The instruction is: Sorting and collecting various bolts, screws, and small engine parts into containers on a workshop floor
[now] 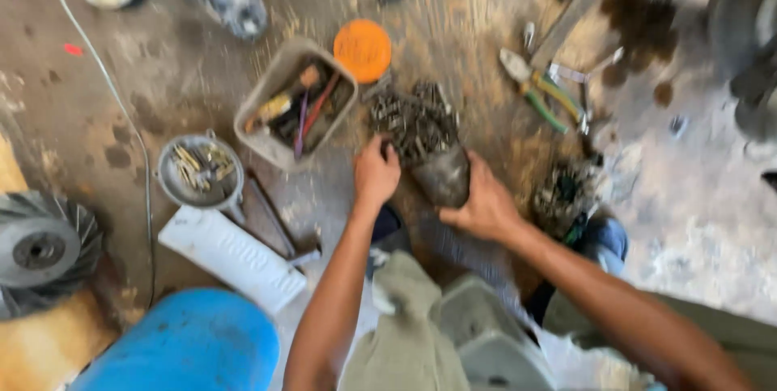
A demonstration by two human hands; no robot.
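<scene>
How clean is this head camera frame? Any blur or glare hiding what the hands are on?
Head view: motion blur smears the whole frame, so the small metal parts read as one dark heap; the left hand and right hand on the dark container are soft-edged; lighting is even daylight, brighter on the pale floor at right, without hard glare.

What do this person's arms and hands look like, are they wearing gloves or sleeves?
No gloves and no sleeves in view: both forearms are bare from the bottom edge of the picture up to the wrists. The left hand and the right hand are bare too. No watch, ring or bracelet shows, though the picture is blurred, so small items could be missed.
</scene>
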